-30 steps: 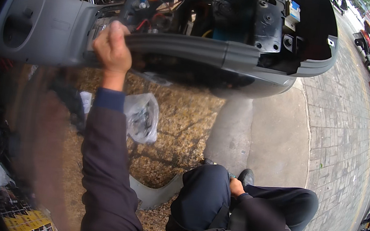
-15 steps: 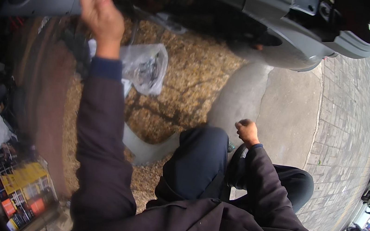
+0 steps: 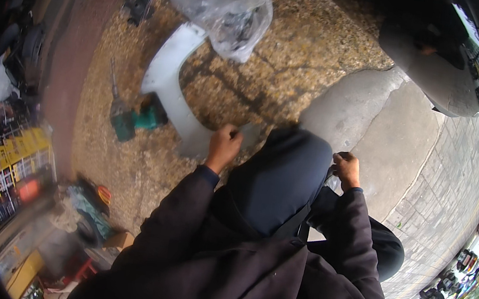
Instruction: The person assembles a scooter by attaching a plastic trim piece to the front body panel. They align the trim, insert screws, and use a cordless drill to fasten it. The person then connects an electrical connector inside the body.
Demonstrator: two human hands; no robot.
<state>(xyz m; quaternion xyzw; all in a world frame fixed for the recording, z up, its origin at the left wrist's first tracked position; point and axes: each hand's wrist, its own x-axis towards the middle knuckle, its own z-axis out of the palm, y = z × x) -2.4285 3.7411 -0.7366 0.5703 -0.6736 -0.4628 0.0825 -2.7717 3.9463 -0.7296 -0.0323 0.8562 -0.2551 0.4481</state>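
Observation:
My left hand [image 3: 225,146] is closed beside my knee, above the lower end of a curved pale grey vehicle panel [image 3: 168,73] lying on the ground. What its curled fingers hold, if anything, is hidden. On the other side of the knee, my right hand [image 3: 347,170] has its fingers pinched together; anything in them is too small to name. A green cordless drill [image 3: 134,120] with a long bit lies left of the panel. Touching the panel's upper end is a clear plastic bag [image 3: 226,18] with dark contents.
Glossy grey vehicle bodywork [image 3: 418,76] overhangs the upper right. Lower left stand a rack of yellow and orange packages [image 3: 15,156] and assorted clutter. Paving [image 3: 460,172] runs along the right, with dark goods lined up beyond it.
My left hand has come down from the vehicle part at the upper left to beside my knee. The view has shifted, bringing the drill and whole panel into sight. My right hand stays closed.

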